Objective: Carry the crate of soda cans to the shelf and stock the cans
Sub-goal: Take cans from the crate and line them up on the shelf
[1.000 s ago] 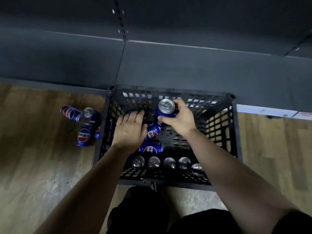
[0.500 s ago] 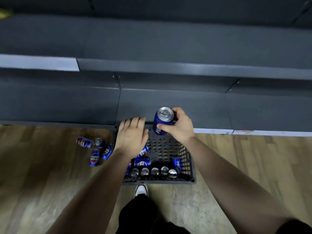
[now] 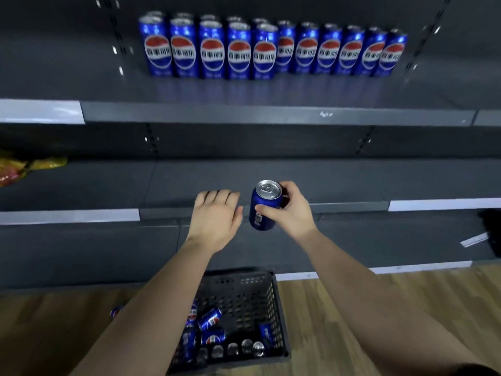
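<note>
My right hand (image 3: 291,213) grips a blue soda can (image 3: 264,206), upright, held in front of the middle shelf's edge. Beside it, my left hand (image 3: 215,219) is empty, palm down with fingers together and extended. Far below on the floor stands the black plastic crate (image 3: 273,294), with several blue cans lying and standing in its near half; my left forearm hides its left side. On the upper shelf (image 3: 271,114) stand several blue cans (image 3: 238,50) in a row, the left ones two deep.
The grey shelves run the full width of the view. A yellow and red snack bag (image 3: 24,169) lies at the middle shelf's left end. One loose can (image 3: 117,312) lies on the wooden floor left of the crate. A dark object (image 3: 490,226) sits at the right edge.
My view has risen from the crate to the shelves. Both hands have come up out of the crate, the right one lifting the can to middle-shelf height. The stocked upper row has come into view.
</note>
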